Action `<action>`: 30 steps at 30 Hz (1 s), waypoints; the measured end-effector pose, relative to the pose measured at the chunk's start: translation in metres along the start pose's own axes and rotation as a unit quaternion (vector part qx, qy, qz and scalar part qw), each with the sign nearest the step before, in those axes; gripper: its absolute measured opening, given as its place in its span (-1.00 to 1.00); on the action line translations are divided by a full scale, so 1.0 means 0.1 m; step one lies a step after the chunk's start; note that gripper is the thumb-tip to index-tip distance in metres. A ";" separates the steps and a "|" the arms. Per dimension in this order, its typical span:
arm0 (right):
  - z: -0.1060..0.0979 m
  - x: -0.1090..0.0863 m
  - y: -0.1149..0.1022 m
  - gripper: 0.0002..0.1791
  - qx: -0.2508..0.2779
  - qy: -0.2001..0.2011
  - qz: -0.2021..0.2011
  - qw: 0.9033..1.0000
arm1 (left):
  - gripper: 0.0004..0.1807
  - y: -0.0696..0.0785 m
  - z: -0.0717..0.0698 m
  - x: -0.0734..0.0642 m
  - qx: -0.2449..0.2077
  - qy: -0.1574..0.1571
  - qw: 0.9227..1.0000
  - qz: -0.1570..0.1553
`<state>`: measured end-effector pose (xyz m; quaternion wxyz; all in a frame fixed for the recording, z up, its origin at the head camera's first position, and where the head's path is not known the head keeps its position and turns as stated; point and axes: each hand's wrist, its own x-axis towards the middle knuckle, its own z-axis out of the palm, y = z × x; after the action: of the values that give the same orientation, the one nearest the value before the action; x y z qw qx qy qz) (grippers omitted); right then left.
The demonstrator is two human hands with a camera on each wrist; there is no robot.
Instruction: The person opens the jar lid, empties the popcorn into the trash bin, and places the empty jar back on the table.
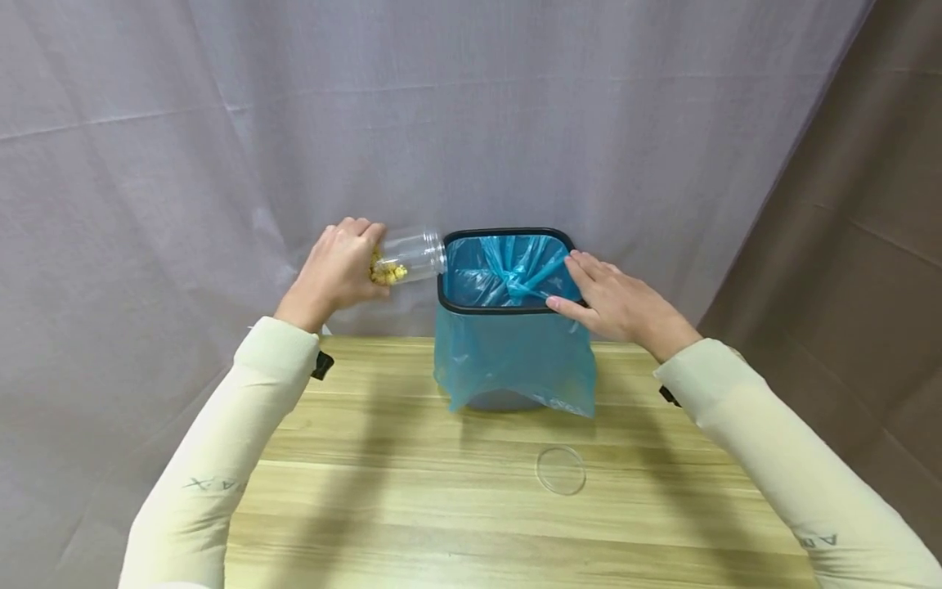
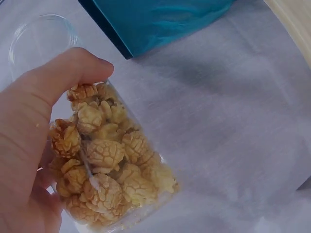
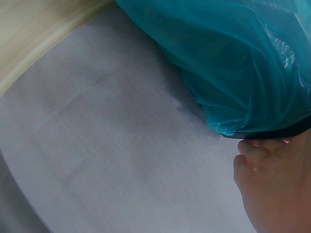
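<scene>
My left hand (image 1: pixel 340 266) grips a clear jar (image 1: pixel 415 252) round its base end. The jar lies tilted on its side, its threaded mouth at the left rim of a bin (image 1: pixel 508 310). Caramel popcorn (image 2: pixel 107 150) sits inside the jar, packed toward its base. A blue bag (image 1: pixel 515 352) lines the bin and folds down over the outside, with a twisted knot in the middle of the opening. My right hand (image 1: pixel 618 298) rests at the bin's right rim, fingers extended and thumb over the front corner. In the right wrist view, the bin rim and bag overlap the fingertips.
A round clear lid (image 1: pixel 561 470) lies on the wooden table (image 1: pixel 412 507) in front of the bin. Behind the table hangs a grey curtain (image 1: pixel 478 123), close to the bin's back. A brown cloth (image 1: pixel 868 270) hangs on the right.
</scene>
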<state>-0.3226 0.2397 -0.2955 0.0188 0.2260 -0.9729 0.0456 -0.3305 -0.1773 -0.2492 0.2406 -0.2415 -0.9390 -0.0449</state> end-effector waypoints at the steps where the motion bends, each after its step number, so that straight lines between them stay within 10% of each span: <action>1: 0.00 0.00 0.00 0.10 0.000 -0.001 -0.001 1.000 | -0.23 0.00 0.00 0.02 0.003 0.002 1.000 0.001; 30: 0.00 -0.01 -0.02 0.09 -0.006 0.009 -0.002 1.000 | -0.34 0.10 -0.05 0.26 0.098 0.040 0.992 0.064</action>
<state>-0.3210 0.2385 -0.2958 0.0294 0.2278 -0.9724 0.0417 -0.3435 -0.1579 -0.2325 0.3026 -0.2747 -0.9111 0.0535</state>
